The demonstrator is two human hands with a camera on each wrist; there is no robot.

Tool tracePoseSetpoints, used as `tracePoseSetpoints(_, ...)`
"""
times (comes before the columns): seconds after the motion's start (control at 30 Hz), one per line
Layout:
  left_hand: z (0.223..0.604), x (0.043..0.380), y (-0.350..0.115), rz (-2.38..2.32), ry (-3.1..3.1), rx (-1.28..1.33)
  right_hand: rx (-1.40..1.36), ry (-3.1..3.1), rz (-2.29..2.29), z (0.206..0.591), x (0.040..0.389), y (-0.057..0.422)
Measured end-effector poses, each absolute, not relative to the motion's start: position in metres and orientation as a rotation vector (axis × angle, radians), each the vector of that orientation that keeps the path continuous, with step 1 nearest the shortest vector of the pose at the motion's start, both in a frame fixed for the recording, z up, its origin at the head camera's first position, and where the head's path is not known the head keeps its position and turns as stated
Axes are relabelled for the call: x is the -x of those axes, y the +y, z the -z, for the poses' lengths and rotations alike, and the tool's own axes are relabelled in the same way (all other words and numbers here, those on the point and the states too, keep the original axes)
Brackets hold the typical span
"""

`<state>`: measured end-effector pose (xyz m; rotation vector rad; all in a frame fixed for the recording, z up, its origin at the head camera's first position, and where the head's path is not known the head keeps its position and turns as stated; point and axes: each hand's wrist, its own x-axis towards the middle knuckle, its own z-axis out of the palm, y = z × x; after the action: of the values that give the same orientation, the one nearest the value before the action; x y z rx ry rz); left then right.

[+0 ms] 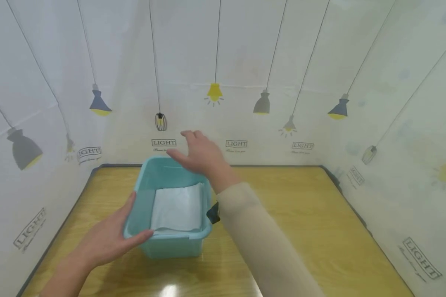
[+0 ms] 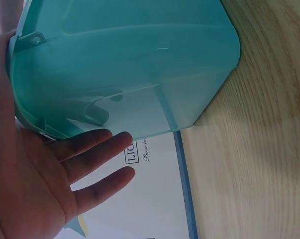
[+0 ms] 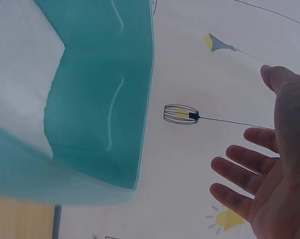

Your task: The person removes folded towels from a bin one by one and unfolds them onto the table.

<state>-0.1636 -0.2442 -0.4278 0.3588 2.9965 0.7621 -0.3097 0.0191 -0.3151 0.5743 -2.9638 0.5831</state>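
A light teal plastic bin [image 1: 172,247] sits on the wooden table, with a folded white sheet of cloth or paper [image 1: 177,207] lying inside it. My left hand [image 1: 105,235] rests against the bin's near left corner, its thumb along the front rim and its fingers at the outer left side. Those fingers look nearly straight in the left wrist view, and some extend clear of the wall. Above the bin's far right rim is my right hand [image 1: 200,153], fingers spread and holding nothing. The right wrist view shows the same hand [image 3: 269,184] apart from the bin wall [image 3: 102,94].
The wooden tabletop [image 1: 282,222] extends to the right of the bin. White sheeting printed with hanging lamps [image 1: 245,49] encloses the table at the back and both sides. A small black object [image 1: 213,213] sits at the right wrist, beside the bin's right rim.
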Motion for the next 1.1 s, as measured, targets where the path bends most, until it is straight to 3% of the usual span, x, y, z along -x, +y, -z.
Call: tracePoseSetpoints(1.1,0.431,0.165,-0.242,-0.761,2.950,-0.338,-0.494,-3.147,-0.452,0.378,0.324,-0.044)
